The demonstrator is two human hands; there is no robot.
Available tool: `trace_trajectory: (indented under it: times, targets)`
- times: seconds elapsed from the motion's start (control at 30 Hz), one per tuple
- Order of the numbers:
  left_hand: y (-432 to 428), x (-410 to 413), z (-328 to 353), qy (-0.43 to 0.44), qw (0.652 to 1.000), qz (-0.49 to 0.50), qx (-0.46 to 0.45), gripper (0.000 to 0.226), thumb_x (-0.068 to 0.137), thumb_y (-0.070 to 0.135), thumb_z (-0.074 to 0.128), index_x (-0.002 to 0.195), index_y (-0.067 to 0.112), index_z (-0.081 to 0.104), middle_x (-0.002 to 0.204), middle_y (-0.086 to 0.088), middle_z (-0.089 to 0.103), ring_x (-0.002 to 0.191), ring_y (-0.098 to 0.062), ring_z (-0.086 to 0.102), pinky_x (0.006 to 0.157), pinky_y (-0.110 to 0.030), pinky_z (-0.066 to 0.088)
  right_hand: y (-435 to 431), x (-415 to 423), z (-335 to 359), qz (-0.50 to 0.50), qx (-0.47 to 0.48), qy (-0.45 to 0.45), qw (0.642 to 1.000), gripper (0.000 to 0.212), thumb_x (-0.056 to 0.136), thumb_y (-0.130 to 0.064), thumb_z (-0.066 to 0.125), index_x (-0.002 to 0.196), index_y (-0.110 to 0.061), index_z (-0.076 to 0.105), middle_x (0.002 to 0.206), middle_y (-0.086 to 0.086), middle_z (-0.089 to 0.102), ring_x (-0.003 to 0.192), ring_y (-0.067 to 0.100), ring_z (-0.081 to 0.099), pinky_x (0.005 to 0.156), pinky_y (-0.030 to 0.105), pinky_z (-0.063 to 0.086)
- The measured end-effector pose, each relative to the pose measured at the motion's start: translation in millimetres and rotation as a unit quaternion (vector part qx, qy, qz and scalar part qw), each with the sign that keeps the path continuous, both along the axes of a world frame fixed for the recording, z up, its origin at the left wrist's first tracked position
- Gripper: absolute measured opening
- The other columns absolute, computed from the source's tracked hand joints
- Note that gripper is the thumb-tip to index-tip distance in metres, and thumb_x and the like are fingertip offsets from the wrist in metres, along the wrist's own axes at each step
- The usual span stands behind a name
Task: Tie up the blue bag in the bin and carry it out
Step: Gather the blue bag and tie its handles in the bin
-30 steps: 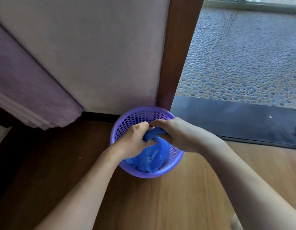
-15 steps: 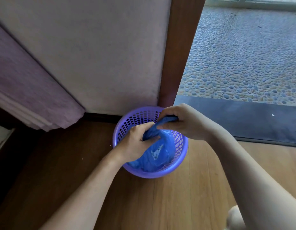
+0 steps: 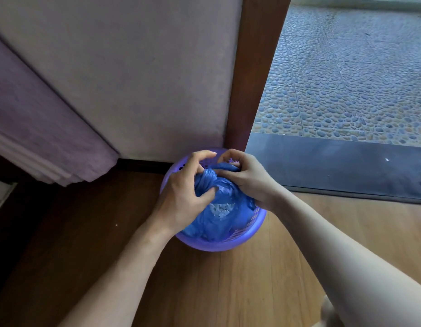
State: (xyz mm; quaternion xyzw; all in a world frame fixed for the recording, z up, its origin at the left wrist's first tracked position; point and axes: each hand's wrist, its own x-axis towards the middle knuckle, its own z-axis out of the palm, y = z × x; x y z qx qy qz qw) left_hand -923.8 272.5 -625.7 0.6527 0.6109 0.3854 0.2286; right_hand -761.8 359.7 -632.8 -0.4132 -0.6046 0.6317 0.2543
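A round purple perforated bin [image 3: 242, 239] stands on the wooden floor against the wall, beside a door post. Inside it sits the blue bag [image 3: 224, 215], with pale scraps showing through the plastic. Its top is gathered into a twisted bunch between my hands. My left hand [image 3: 183, 197] grips the bunched plastic from the left, thumb pressed into it. My right hand [image 3: 247, 178] pinches a strip of the bag's top from the right, above the bin's far rim. The far side of the bin is hidden by my hands.
A brown wooden door post [image 3: 254, 74] rises right behind the bin. To its right an open doorway leads over a dark threshold [image 3: 334, 166] onto pebble-patterned tiles [image 3: 346, 79]. A purple curtain [image 3: 39, 128] hangs at the left.
My hands have come together over the bin's far rim and drawn the bag's top into a tighter bunch. The view has moved closer over the bin.
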Motion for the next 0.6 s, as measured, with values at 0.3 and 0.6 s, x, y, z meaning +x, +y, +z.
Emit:
trace_trajectory:
  times: [0.3, 0.6]
  targets:
    - [1, -3, 1, 0.052, 0.998, -0.037, -0.017, 0.012, 0.089, 0.026, 0.07, 0.099, 0.021, 0.066, 0.093, 0.007, 0.056, 0.087, -0.006, 0.057, 0.075, -0.012, 0.043, -2, 14, 16, 0.143, -0.103, -0.06, 0.982, 0.025, 0.072, -0.03, 0.065, 0.086, -0.011, 0.074, 0.084, 0.006, 0.072, 0.083, 0.02, 0.069, 0.082, 0.037, 0.054]
    - [4, 3, 5, -0.207, 0.958, 0.058, -0.19, 0.01, 0.089, 0.023, 0.07, 0.091, 0.013, 0.071, 0.084, -0.006, 0.074, 0.078, -0.017, 0.07, 0.068, -0.032, 0.054, -9, 5, 15, 0.121, 0.273, -0.23, 0.926, 0.042, 0.067, -0.041, 0.086, 0.098, -0.02, 0.067, 0.101, 0.003, 0.054, 0.092, 0.014, 0.056, 0.083, 0.036, 0.05]
